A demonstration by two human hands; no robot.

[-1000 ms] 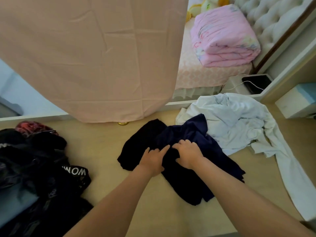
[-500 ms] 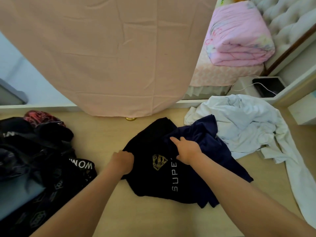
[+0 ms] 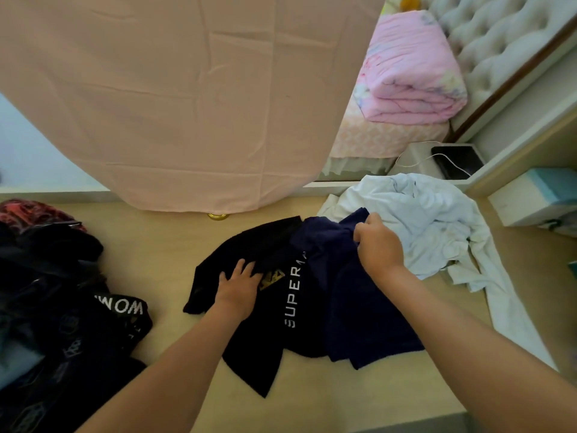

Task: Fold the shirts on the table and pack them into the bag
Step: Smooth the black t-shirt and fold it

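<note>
Left hand point(image 3: 239, 287), right hand point(image 3: 379, 245) bare; forearms point(image 3: 175, 364) bare down to frame edge.

Soft, diffuse daylight, brightest at upper right on the pink quilt point(image 3: 412, 73); shadows on the table point(image 3: 156, 251) are faint. The black shirt point(image 3: 259, 345) and navy shirt point(image 3: 359, 307) nearly merge in tone, and the dark pile point(image 3: 56, 307) at left loses fold detail. Wide-angle distortion bows straight lines near the borders; focus is slightly soft throughout.

Left hand point(image 3: 239, 289), earlier clenched at the edge of the black shirt point(image 3: 256, 345), now lies flat; right hand point(image 3: 379, 245) has pulled the navy shirt point(image 3: 359, 307) rightward.
</note>
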